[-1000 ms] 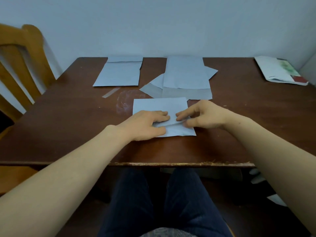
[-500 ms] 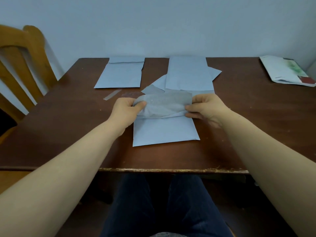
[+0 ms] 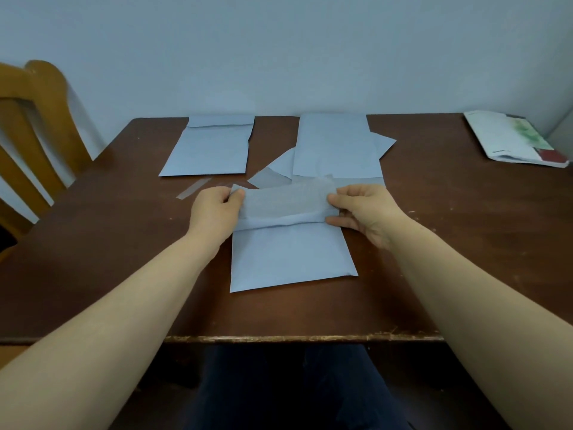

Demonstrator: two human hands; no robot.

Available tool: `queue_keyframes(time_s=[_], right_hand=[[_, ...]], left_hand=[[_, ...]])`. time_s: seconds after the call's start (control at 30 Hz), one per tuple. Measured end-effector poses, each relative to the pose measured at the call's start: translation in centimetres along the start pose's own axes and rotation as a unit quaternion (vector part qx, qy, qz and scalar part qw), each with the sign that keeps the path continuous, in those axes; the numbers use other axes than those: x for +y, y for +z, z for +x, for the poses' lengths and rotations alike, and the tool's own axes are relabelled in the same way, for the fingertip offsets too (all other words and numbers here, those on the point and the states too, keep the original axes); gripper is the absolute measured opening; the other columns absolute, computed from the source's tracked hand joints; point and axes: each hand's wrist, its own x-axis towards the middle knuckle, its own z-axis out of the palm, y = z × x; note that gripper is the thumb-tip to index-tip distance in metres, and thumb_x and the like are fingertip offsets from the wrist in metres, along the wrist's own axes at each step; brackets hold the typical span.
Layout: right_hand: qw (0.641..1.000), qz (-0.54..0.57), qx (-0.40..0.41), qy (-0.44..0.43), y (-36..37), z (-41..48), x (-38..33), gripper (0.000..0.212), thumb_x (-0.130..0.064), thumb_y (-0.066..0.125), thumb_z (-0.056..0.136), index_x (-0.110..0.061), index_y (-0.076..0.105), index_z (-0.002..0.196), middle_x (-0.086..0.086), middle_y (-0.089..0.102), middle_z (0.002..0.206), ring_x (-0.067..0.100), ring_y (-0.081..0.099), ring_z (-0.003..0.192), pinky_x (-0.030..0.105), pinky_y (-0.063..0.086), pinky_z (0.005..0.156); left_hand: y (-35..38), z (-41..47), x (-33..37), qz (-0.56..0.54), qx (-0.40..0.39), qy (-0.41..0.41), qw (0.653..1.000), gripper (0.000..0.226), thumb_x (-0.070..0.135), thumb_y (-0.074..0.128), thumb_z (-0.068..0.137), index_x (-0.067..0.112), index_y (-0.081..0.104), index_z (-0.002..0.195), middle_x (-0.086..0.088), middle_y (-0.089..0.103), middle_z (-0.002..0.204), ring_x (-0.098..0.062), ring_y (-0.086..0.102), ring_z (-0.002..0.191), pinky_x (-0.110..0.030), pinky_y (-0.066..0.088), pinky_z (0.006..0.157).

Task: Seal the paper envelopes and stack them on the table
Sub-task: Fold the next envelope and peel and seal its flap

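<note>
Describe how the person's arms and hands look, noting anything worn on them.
The left forearm and right forearm are bare up to the frame's edge; no sleeves show. The left hand and right hand wear no gloves. No watch, bracelet or ring is visible, and no markings show.

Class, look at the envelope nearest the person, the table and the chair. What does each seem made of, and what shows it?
Near envelope: thin matte paper, pale blue-grey; its flap folds with a sharp crease.
Table: probably varnished dark wood or veneer; soft sheen, worn pale front edge.
Chair: seemingly solid wood, amber, smooth finish; curved slats.
</note>
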Motion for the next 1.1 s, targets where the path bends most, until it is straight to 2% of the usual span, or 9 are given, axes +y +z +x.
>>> queue_keyframes(time_s=[0.07,0.13,0.23,0.3,0.47,0.7,0.87,1.0,1.1], right_hand=[[1.000,0.013,-0.019,0.005,-0.1,0.1,-0.1,0.013,0.008,0.061,0.082,-0.003,0.065,0.088,0.011,0.066,0.094,0.022,0.065,0.088,0.026,0.060,0.069],[0.999,0.028,-0.034,0.000,-0.1,0.2,-0.1,0.018,0.012,0.061,0.080,0.000,0.065,0.094,0.011,0.067,0.097,0.022,0.067,0.089,0.025,0.060,0.071],[0.998,0.047,-0.037,-0.003,0.0,0.1,0.1,0.016,0.008,0.062,0.082,-0.002,0.064,0.094,0.009,0.067,0.097,0.020,0.067,0.088,0.024,0.059,0.070],[0.998,0.053,-0.032,0.001,0.1,0.0,0.3,0.014,0.007,0.063,0.082,-0.005,0.063,0.090,0.008,0.066,0.096,0.020,0.066,0.088,0.025,0.059,0.069],[0.998,0.062,-0.024,0.005,0.0,0.3,0.3,0.007,0.000,0.064,0.084,-0.006,0.063,0.087,0.007,0.065,0.092,0.018,0.065,0.087,0.024,0.060,0.067],[0.995,0.085,-0.052,-0.002,-0.2,0.0,0.5,0.019,-0.003,0.063,0.085,0.003,0.063,0.102,0.012,0.066,0.095,0.020,0.066,0.085,0.021,0.059,0.064],[0.992,0.107,-0.065,-0.013,-0.1,-0.3,0.3,0.014,0.010,0.059,0.084,-0.001,0.063,0.091,0.011,0.066,0.092,0.020,0.067,0.083,0.025,0.060,0.071],[0.993,0.098,-0.071,-0.015,-0.1,-0.3,0.4,0.020,0.010,0.059,0.083,0.003,0.063,0.101,0.015,0.066,0.099,0.024,0.068,0.087,0.026,0.060,0.073],[0.993,0.093,-0.063,-0.020,0.0,-0.4,0.3,0.015,0.010,0.059,0.083,-0.002,0.063,0.092,0.014,0.066,0.095,0.024,0.067,0.087,0.027,0.060,0.073]], left_hand=[[0.0,0.3,-0.1,0.012,0.005,0.002,1.000,0.038,0.029,0.045,0.096,-0.004,0.062,0.090,-0.016,0.048,0.077,-0.025,0.045,0.071,-0.036,0.035,0.066],[-0.1,0.4,0.0,0.067,0.025,0.006,0.997,0.031,0.026,0.044,0.096,0.004,0.062,0.107,-0.015,0.061,0.099,-0.029,0.056,0.092,-0.040,0.043,0.077],[0.5,-0.7,1.2,0.166,0.080,0.069,0.980,0.042,0.018,0.049,0.091,0.021,0.047,0.133,-0.006,0.046,0.135,-0.027,0.041,0.126,-0.041,0.033,0.101],[1.3,-1.6,2.1,0.186,0.095,0.161,0.965,0.047,0.014,0.053,0.086,0.023,0.048,0.132,-0.004,0.044,0.135,-0.027,0.036,0.127,-0.038,0.028,0.102],[3.8,-2.3,3.6,0.171,0.038,0.347,0.922,0.027,0.012,0.060,0.085,0.014,0.065,0.111,-0.005,0.065,0.110,-0.027,0.054,0.106,-0.027,0.033,0.085],[5.9,-2.6,3.7,0.133,-0.021,0.290,0.948,0.031,0.025,0.058,0.091,0.014,0.061,0.120,-0.003,0.061,0.114,-0.019,0.055,0.105,-0.027,0.043,0.084],[6.1,-2.8,4.1,0.093,-0.022,0.274,0.957,0.027,0.024,0.060,0.089,0.014,0.064,0.115,-0.003,0.062,0.108,-0.017,0.061,0.092,-0.031,0.050,0.082],[6.1,-3.0,4.6,0.080,-0.032,0.255,0.963,0.030,0.023,0.060,0.089,0.013,0.062,0.117,-0.003,0.067,0.110,-0.017,0.063,0.096,-0.031,0.051,0.086],[6.0,-3.0,4.7,0.084,-0.035,0.243,0.966,0.034,0.025,0.061,0.089,0.015,0.059,0.122,-0.001,0.068,0.112,-0.016,0.063,0.100,-0.032,0.051,0.088]])
